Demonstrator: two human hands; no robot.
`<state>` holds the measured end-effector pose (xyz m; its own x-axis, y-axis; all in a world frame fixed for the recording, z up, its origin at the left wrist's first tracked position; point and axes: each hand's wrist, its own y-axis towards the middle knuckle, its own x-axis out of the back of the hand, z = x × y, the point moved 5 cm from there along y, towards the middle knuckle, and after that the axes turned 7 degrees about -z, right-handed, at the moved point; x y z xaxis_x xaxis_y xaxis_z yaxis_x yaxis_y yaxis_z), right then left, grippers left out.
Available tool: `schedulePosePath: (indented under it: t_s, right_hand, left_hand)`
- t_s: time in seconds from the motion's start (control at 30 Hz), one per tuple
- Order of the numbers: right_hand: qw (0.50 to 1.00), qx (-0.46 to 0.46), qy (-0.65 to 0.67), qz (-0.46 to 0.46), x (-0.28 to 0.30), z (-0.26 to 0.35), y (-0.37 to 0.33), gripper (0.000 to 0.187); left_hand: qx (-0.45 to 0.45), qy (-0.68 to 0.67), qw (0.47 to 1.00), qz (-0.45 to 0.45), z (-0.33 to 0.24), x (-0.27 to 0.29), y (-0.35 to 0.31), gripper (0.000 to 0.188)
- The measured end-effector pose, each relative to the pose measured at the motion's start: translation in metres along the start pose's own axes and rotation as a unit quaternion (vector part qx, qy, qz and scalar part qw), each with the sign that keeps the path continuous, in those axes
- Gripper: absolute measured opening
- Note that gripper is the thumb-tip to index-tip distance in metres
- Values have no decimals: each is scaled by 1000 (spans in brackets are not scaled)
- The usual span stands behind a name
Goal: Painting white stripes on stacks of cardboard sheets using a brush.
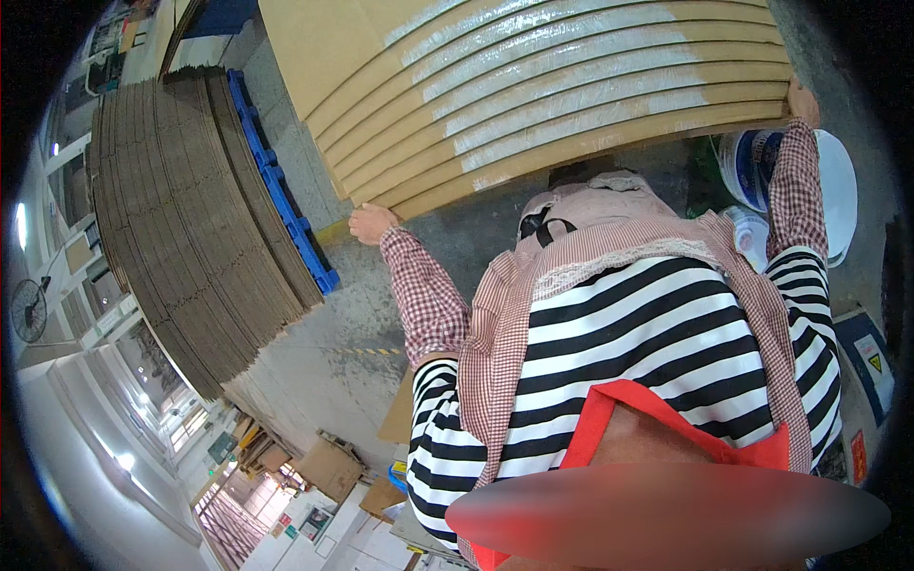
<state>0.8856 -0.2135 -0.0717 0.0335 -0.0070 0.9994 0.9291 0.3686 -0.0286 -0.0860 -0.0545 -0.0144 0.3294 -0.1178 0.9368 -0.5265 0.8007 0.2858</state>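
Brown cardboard sheets [400,152] lie fanned out in front of me, each overlapping the one beside it like steps. Glossy whitish bands, which look like wet glue, run across the middle of their exposed edges [562,105]. At the near left corner of the closest sheet, my left hand [373,225] is closed with its fingers curled on the edge. My right hand [803,103] grips the right end of the same sheet; its fingers are partly hidden by the board. Checked sleeve covers reach both wrists.
A tall stack of cardboard [190,219] stands on a blue pallet [286,205] to the left. On the right are a blue-and-white bucket [747,167], a white tub [838,195] and a smaller white container [750,238]. Grey concrete floor [367,305] lies between.
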Motion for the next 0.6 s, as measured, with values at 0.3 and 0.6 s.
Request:
schedulePosePath:
  t_s: [0.3, 0.6]
  right_hand:
    - [980, 44, 187, 46, -8, -27, 26, 81]
    - [887, -40, 457, -49, -21, -40, 10, 64]
  left_hand:
    - [-55, -163, 983, 62, 38, -31, 35, 49]
    - [152, -576, 795, 113, 29, -26, 12, 62]
